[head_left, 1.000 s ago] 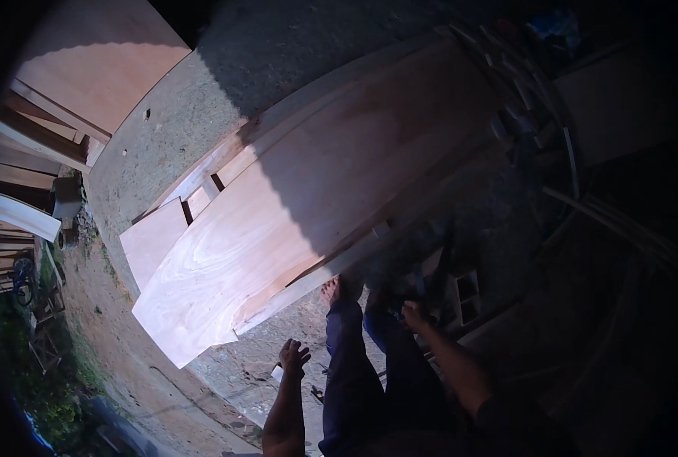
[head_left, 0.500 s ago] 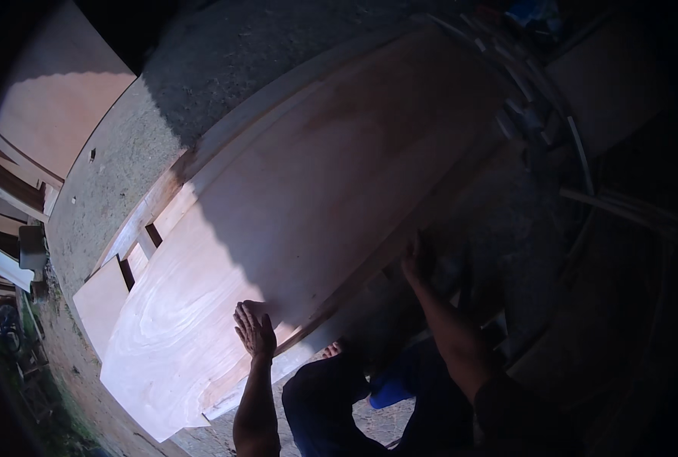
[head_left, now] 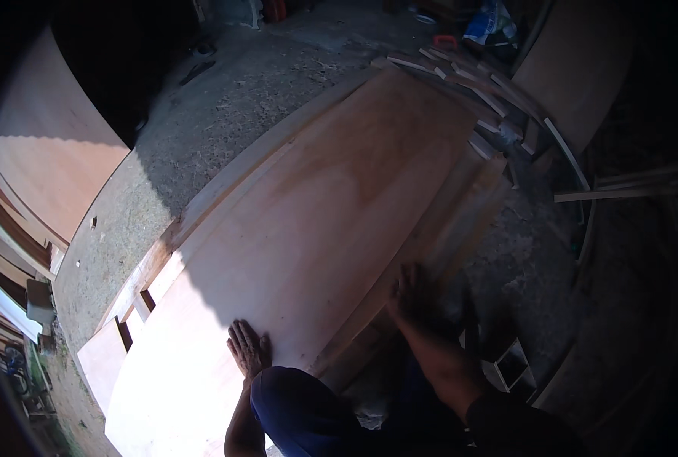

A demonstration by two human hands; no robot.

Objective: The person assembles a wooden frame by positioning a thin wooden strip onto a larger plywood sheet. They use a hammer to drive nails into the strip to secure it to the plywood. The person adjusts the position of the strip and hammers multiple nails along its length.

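Note:
A large plywood sheet (head_left: 301,236) lies slantwise before me, sunlit at its lower left and shaded beyond. My left hand (head_left: 249,349) rests on it with fingers spread, close to the shadow's edge and beside my bent knee (head_left: 301,404). At the sheet's right-hand edge is my right hand (head_left: 406,292), in shade, its fingers stretched out and touching the wood along that side. Neither hand grips anything that I can see. Wooden framing (head_left: 137,312) shows from beneath the sheet's left side.
Several loose wood strips (head_left: 491,99) lie past the far right end, near a blue-and-white bag (head_left: 491,23). Another board (head_left: 57,183) stands at the left. A small open box-like frame (head_left: 513,365) is right of my right arm. Rough concrete floor (head_left: 240,107) surrounds the sheet.
My view has tilted up, showing more floor and strips at the far end. My knee now covers part of the left forearm. Both hands stay at the plywood, the right one slightly nearer my left.

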